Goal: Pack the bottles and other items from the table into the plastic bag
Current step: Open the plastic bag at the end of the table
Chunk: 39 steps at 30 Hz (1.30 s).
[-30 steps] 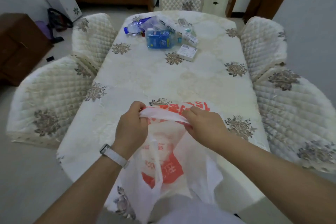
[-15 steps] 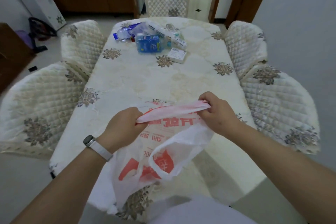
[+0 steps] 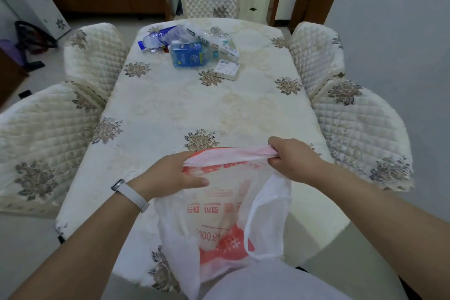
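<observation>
Pulled wider apart than moments ago: left hand [image 3: 170, 173], right hand [image 3: 294, 158], each pinching rim of plastic bag [image 3: 219, 214] at near table [image 3: 194, 109] edge. Mouth opening, likely ready for loading; bottles [image 3: 187, 56] unpacked, far end.

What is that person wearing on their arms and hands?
The left arm and right arm are bare, with no sleeves in view. On the left wrist sits a slim watch band: a pale, whitish strap with a small dark case. The left hand and right hand wear no gloves, and no rings show.
</observation>
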### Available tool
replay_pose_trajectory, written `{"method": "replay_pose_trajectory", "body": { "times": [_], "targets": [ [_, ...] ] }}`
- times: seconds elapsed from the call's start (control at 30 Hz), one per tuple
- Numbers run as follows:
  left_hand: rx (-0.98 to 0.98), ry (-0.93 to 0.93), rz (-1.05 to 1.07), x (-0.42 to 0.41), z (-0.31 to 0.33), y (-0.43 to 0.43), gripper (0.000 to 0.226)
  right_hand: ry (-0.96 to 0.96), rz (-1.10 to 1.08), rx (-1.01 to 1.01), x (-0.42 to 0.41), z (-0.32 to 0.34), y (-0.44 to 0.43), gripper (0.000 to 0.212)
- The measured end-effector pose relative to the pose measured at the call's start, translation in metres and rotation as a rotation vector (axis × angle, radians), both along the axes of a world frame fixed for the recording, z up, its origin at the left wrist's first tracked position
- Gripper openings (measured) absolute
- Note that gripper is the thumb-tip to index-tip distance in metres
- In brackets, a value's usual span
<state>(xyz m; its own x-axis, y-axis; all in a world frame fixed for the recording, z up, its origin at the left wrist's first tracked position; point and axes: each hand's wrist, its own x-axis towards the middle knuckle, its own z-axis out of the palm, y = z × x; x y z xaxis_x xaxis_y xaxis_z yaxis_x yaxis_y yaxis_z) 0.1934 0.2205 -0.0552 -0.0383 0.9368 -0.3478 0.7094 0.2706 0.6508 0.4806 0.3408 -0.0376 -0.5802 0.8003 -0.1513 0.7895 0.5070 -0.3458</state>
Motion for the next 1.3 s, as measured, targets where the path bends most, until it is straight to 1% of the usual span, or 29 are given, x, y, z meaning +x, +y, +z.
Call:
{"method": "replay_pose_trajectory", "body": {
  "times": [0.07,0.1,0.2,0.27,0.3,0.33,0.37,0.4,0.43,0.47,0.5,0.53,0.57,0.6,0.63,0.7,0.73,0.8,0.87,0.93,1.03,1.2,1.23,1.3],
  "targets": [
    [0.004,0.137,-0.069,0.010,-0.003,0.002,0.101,0.010,-0.013,-0.021,-0.003,-0.002,-0.001,0.016],
    [0.053,0.213,-0.099,0.018,-0.003,0.004,0.109,0.025,-0.023,-0.044,-0.005,-0.003,0.000,0.013],
    [0.285,0.397,-0.225,0.054,-0.005,0.014,0.114,0.055,-0.028,-0.115,-0.009,-0.005,0.001,0.017],
    [0.317,0.451,-0.283,0.079,-0.013,0.028,0.107,0.084,-0.043,-0.188,-0.009,-0.007,0.002,0.024],
    [0.296,0.465,-0.286,0.089,-0.017,0.036,0.095,0.105,-0.055,-0.215,-0.009,-0.009,0.003,0.030],
    [0.273,0.475,-0.270,0.097,-0.022,0.046,0.076,0.124,-0.066,-0.209,-0.008,-0.011,0.003,0.037],
    [0.267,0.486,-0.245,0.102,-0.026,0.054,0.051,0.140,-0.058,-0.133,-0.006,-0.012,0.002,0.045],
    [0.271,0.492,-0.226,0.104,-0.030,0.062,0.030,0.146,-0.024,0.003,-0.003,-0.013,0.000,0.050],
    [0.283,0.491,-0.221,0.105,-0.033,0.069,0.019,0.164,0.030,0.159,0.001,-0.016,-0.005,0.052],
    [0.287,0.482,-0.225,0.104,-0.036,0.075,0.017,0.203,0.093,0.305,0.004,-0.017,-0.013,0.050],
    [0.279,0.464,-0.226,0.101,-0.039,0.081,0.018,0.243,0.166,0.403,0.006,-0.018,-0.022,0.044],
    [0.268,0.444,-0.227,0.098,-0.042,0.086,0.018,0.270,0.260,0.456,0.006,-0.020,-0.033,0.037],
    [0.258,0.436,-0.233,0.094,-0.046,0.090,0.017,0.279,0.365,0.466,0.005,-0.025,-0.044,0.029],
    [0.251,0.433,-0.245,0.091,-0.051,0.095,0.017,0.255,0.461,0.436,0.004,-0.032,-0.053,0.024],
    [0.246,0.433,-0.251,0.088,-0.056,0.099,0.018,0.189,0.537,0.374,0.002,-0.042,-0.057,0.023],
    [0.246,0.429,-0.259,0.084,-0.064,0.105,0.023,-0.032,0.621,0.257,0.000,-0.066,-0.055,0.031],
    [0.253,0.441,-0.272,0.084,-0.068,0.107,0.026,-0.136,0.628,0.208,-0.001,-0.078,-0.051,0.038],
    [0.261,0.492,-0.309,0.085,-0.073,0.109,0.028,-0.262,0.634,0.139,0.000,-0.092,-0.040,0.049],
    [0.248,0.543,-0.335,0.083,-0.079,0.111,0.024,-0.336,0.623,0.124,0.008,-0.102,-0.029,0.056],
    [0.218,0.597,-0.356,0.076,-0.084,0.113,0.017,-0.372,0.595,0.131,0.025,-0.111,-0.018,0.057],
    [0.145,0.664,-0.399,0.066,-0.087,0.117,0.008,-0.337,0.566,0.171,0.056,-0.122,-0.004,0.043],
    [0.084,0.710,-0.394,0.057,-0.093,0.120,0.009,-0.207,0.437,0.207,0.096,-0.129,0.011,0.009],
    [0.076,0.711,-0.374,0.055,-0.094,0.120,0.009,-0.188,0.400,0.199,0.102,-0.130,0.014,0.008],
    [0.066,0.710,-0.349,0.055,-0.096,0.120,0.012,-0.123,0.323,0.198,0.109,-0.130,0.019,0.013]
  ]
}}
